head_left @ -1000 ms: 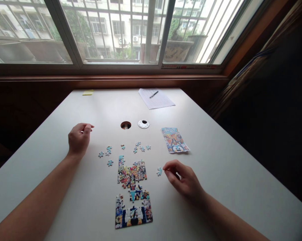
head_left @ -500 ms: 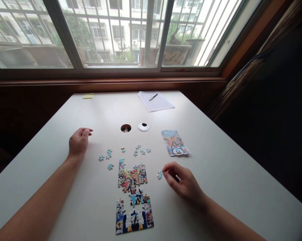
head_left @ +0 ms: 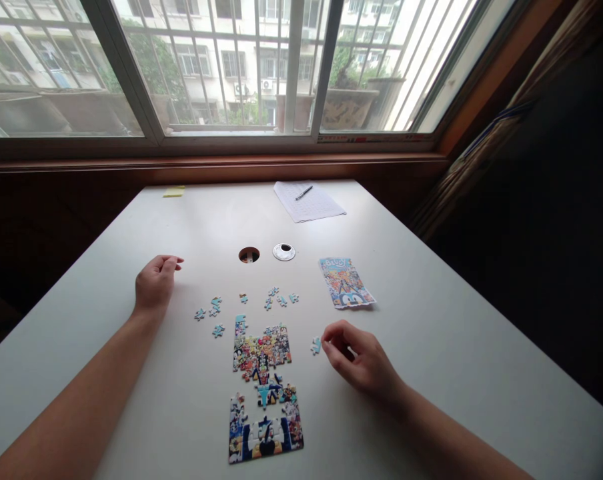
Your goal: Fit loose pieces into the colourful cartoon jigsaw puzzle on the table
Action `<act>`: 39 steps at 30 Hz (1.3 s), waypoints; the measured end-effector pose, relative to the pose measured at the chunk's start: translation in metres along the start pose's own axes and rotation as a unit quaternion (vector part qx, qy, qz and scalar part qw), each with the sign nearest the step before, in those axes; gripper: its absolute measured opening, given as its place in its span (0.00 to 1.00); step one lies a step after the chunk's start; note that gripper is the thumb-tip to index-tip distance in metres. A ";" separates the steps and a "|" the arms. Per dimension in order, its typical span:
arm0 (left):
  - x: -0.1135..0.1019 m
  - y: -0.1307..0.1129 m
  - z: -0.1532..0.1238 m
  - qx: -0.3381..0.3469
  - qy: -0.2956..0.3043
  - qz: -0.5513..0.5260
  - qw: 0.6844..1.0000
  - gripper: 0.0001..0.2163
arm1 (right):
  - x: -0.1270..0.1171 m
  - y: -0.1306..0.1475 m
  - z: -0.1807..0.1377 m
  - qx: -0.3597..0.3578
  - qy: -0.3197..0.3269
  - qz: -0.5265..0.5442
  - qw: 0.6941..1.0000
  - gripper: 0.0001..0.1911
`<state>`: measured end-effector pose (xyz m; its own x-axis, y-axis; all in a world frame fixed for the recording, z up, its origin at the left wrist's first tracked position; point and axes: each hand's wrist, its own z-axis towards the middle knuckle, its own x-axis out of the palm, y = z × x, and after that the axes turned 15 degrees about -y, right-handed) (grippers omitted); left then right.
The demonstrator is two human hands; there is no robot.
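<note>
Our left hand (head_left: 155, 285) rests left of centre in the frame, curled loosely closed, with nothing showing in its grasp. Our right hand (head_left: 366, 363), right of centre, is half curled, thumb and fingertips drawn together at the right edge of a pale blue puzzle piece (head_left: 316, 345); we cannot tell whether they grip it or only meet it.

At the bottom centre of the frame we see the lower puzzle section (head_left: 267, 445), a U-shaped block lying flat on the white tabletop (head_left: 171, 413). Just above it come a small middle cluster (head_left: 268, 393) and the wider upper puzzle section (head_left: 262, 350). Beyond these, loose pieces (head_left: 215, 307) are scattered across the centre. To their right lies a colourful picture sheet (head_left: 345, 283).

Farther up we find a round hole (head_left: 249, 255) beside a metal cover (head_left: 284, 252), then papers (head_left: 311, 207) with a pen (head_left: 304, 193) on top, and a yellow note (head_left: 174, 192) at the far left edge. A barred window (head_left: 231, 67) fills the top of the frame.
</note>
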<state>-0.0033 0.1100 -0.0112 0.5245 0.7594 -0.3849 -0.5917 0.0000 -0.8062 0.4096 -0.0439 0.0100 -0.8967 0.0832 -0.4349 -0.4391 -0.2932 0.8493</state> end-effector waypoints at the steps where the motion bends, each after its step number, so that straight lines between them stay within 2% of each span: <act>1: 0.000 0.001 0.000 -0.001 -0.001 -0.002 1.000 0.15 | 0.000 0.000 0.000 0.000 -0.001 0.001 1.000 0.05; 39: 0.002 0.005 0.001 0.001 0.013 -0.009 1.000 0.13 | 0.001 -0.001 0.003 -0.003 0.015 -0.038 0.999 0.05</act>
<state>-0.0058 0.1121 -0.0162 0.5505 0.7425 -0.3817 -0.5833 0.0150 -0.8121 0.4088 -0.0408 0.0090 -0.8583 0.0771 -0.5073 -0.5059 -0.2926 0.8114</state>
